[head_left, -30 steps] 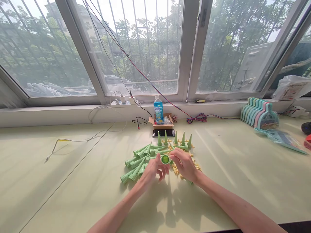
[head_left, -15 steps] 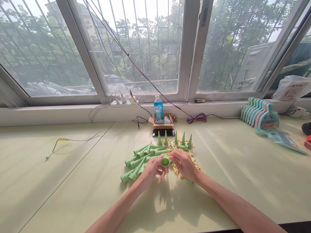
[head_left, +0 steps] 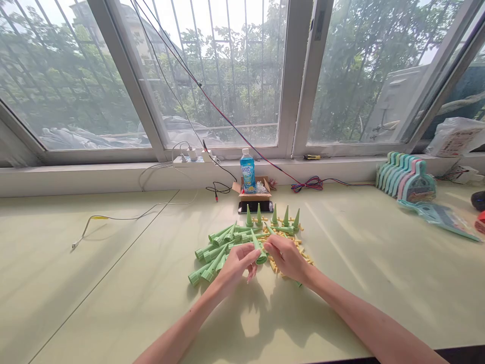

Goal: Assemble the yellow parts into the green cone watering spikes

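Observation:
My left hand [head_left: 240, 259] is closed around a green plastic watering spike [head_left: 256, 246], a hollow cone with its point up and its wide end toward me. Right beside it, the fingers of my right hand [head_left: 283, 254] are pinched together at the spike's side; what they grip is hidden. Several more green spikes [head_left: 212, 254] lie in a pile behind and left of my left hand. Small yellow valve pieces [head_left: 299, 246] are scattered behind and around my right hand. Farther back, several green spikes [head_left: 287, 217] with yellow pieces stand point up in a row.
Behind the row, a black phone [head_left: 255, 207] lies before a small cardboard box [head_left: 254, 197] with a blue bottle [head_left: 248, 173]. Cables [head_left: 306, 185] run along the sill. At right are pastel dustpan-like pieces [head_left: 407, 178] and a flat light-blue one [head_left: 428, 213].
The held spike has tilted from its open end facing me to its point up. My left fingers have shifted around it; my right hand has stayed almost in place.

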{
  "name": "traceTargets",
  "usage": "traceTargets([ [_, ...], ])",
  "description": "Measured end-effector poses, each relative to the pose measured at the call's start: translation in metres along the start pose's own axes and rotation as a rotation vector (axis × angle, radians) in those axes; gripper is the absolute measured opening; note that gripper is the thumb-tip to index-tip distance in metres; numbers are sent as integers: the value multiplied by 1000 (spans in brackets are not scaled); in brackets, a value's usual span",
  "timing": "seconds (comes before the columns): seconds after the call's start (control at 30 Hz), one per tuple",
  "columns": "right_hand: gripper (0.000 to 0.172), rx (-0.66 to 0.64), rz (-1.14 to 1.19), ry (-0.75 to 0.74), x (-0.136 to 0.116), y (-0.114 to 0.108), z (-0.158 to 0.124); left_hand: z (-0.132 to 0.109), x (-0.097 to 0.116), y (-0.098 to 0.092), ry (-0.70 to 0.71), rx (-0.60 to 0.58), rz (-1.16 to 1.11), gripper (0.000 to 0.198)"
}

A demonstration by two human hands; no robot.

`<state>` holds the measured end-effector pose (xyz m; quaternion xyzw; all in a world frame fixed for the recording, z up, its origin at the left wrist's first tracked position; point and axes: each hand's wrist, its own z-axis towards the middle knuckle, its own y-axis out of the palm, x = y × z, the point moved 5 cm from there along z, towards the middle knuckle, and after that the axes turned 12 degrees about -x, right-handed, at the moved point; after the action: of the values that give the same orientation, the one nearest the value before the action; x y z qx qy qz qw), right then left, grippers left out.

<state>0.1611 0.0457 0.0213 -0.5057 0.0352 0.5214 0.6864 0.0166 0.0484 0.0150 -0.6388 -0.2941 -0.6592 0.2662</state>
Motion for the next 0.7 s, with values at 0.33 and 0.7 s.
traceTargets([
  [0.33, 40, -13, -24, 29, 1, 1, 0, -4, 0, -2, 58, 100, 315, 34],
  [0.7, 42, -9, -52, 49, 3, 2, 1, -8, 12, 4, 191, 187, 541, 22],
])
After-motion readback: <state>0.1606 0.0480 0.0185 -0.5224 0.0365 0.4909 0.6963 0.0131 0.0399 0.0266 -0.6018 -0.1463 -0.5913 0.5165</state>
